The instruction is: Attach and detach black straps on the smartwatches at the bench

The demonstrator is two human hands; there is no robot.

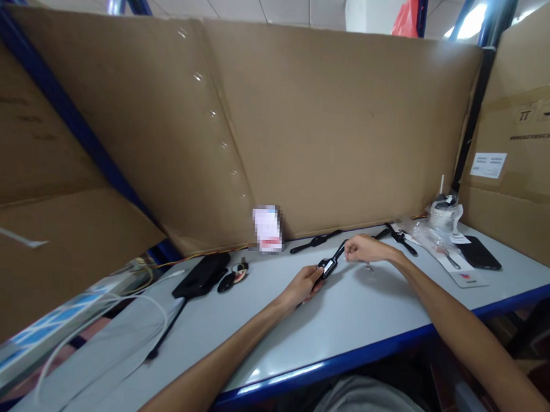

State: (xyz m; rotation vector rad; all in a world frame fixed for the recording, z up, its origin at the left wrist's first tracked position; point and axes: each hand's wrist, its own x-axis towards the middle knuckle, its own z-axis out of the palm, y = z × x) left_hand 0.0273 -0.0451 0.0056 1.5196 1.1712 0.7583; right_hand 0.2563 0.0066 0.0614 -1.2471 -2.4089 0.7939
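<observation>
Along the left edge of the table (365, 317), you have a white power strip (49, 324) with a white cable (163, 307) looping onto the surface. Next, toward the far edge, lie a black case (203, 274) with a cord running toward the near edge, then a black oval object (226, 282) beside a small bunch of trinkets (241, 270). A blurred-out upright panel (268, 230) leans on the cardboard wall (327, 123). Your left hand (306, 284), mid-table, is closed around the lower part of a black watch (328, 268), its pale face showing; another black watch (316, 241) lies behind it, by the far edge. Your right hand (366, 248) has its fingers curled narrow at the held watch's upper strap (whether they pinch it, I cannot tell). Further right lie more black straps (401, 239), clear plastic packaging (430, 235), a wrapped cup (441, 215) near the far right corner, a white card (469, 279) and a black phone (479, 253).
</observation>
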